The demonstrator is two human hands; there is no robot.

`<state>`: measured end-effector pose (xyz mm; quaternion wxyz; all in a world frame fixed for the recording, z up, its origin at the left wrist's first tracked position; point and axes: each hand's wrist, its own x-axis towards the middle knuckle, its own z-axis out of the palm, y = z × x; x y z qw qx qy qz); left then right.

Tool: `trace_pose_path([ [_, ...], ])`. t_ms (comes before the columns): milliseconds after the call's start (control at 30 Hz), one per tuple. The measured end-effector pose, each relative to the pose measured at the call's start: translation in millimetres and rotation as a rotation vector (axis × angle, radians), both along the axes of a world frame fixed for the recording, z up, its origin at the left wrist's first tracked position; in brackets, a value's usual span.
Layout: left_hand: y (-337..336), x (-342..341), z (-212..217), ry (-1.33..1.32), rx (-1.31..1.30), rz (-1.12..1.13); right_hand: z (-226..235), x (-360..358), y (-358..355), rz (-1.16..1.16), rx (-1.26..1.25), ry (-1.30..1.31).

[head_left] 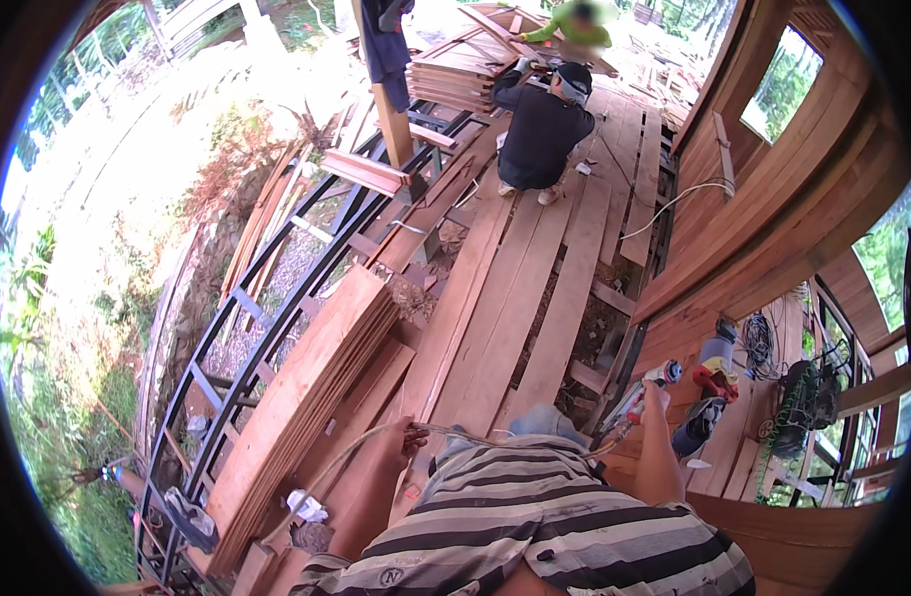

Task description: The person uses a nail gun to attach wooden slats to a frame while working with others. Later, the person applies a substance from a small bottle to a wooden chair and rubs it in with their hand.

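My left hand (413, 438) is closed round a thin tan hose (361, 434) at the lower middle. The hose runs across the front of my striped shirt and trails down to the left past the stacked boards. On the right, my right hand (656, 395) is raised beside the wooden wall. It grips a grey and red hand tool (626, 409) with a bluish top end; its exact kind is hard to make out. The far end of the hose passes near this tool, but I cannot tell whether they join. Long floor planks (505, 298) stretch ahead of me.
Stacked boards (301, 387) lie at left, beside a black metal frame (222, 343) with open gaps. Ahead, a person in black (540, 139) crouches on the planks; another in green (574, 30) is beyond, near stacked lumber (450, 84). Bags and cables (758, 343) lie at right.
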<state>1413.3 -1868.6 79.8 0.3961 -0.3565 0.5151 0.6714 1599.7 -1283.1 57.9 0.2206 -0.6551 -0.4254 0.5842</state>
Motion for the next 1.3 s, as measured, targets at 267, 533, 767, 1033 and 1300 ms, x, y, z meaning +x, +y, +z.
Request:
trace_pose_path([
  [267, 209, -193, -16, 0.051, -0.286, -0.548, -51, -106, 145, -0.112, 0.010, -0.083],
  [533, 450, -326, -56, 0.625, -0.780, -1.157, -65, -281, 381, 0.212, -0.030, -0.183],
  [767, 655, -482, -40, 0.670, -0.877, -1.182, -76, -393, 590, 0.469, 0.010, -0.222],
  [1033, 873, -632, -149, 0.680, -0.176, -1.128, -104, -557, 800, 0.620, 0.148, -0.481],
  [1300, 1069, -810, -136, 0.592, -0.076, -1.160, -34, -736, 1021, 0.484, 0.247, -0.558],
])
